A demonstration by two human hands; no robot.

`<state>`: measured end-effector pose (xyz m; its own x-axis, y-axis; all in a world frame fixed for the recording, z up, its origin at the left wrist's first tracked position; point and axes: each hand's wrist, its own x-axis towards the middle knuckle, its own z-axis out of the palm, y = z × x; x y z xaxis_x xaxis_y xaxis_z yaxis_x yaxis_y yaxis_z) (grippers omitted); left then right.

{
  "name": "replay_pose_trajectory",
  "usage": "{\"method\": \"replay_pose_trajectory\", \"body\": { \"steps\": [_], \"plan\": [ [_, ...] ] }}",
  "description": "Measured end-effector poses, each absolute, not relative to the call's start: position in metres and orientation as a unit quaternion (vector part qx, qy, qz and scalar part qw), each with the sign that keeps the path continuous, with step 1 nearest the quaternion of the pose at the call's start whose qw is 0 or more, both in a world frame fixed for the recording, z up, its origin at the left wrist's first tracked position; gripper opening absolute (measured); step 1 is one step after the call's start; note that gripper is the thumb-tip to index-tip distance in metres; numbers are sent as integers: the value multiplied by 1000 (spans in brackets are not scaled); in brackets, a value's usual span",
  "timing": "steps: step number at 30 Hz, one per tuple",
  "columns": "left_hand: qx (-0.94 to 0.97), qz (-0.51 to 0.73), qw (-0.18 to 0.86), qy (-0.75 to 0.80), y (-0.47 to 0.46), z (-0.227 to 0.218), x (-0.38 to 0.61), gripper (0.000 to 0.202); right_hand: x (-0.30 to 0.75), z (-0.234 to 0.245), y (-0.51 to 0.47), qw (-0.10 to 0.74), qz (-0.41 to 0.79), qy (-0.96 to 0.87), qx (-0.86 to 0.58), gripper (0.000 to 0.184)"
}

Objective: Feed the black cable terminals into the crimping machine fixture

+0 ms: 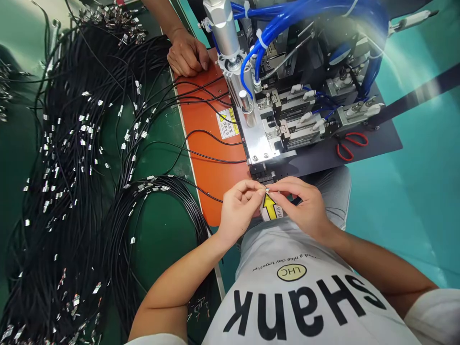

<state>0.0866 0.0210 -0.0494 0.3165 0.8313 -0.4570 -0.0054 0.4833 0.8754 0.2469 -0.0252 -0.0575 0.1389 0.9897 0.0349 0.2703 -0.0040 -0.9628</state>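
My left hand [237,211] pinches thumb against forefinger at the front of the bench machine [251,129]. A black cable [206,192] runs from the left into this hand. My right hand [305,203] is closed in a pinch facing it, and the fingertips of both hands nearly meet at a small silvery cable end [267,190]. The fingers cover most of that piece, so its exact shape is hidden. Just below the fingertips is a label with a yellow arrow [269,207]. Several other black cables lead across the orange plate [201,172] to the machine's near side.
Large bundles of black cables [72,191] with silvery connectors lie over the green table [168,258]. A coiled bundle [179,191] is nearer. Another person's hand [187,52] rests on the orange plate's far end. Red-handled scissors [352,145] and blue air hoses [287,28] are at right.
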Motion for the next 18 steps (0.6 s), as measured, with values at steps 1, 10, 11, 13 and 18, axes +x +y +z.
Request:
{"method": "replay_pose_trajectory", "body": {
  "steps": [1,10,11,13,18],
  "plan": [
    [415,297,702,497,21,-49,86,23,246,-58,-25,474,376,-535,-590,20],
    [407,276,735,466,22,-49,82,24,244,-72,-25,446,393,-536,-600,1],
    [404,277,738,465,22,-49,82,24,244,-72,-25,447,396,-539,-594,3],
    [398,279,741,463,23,-50,82,24,242,-72,-23,452,399,-543,-584,6],
    [387,299,742,458,22,-52,83,21,239,-72,-21,459,405,-545,-573,9]
  ]
}}
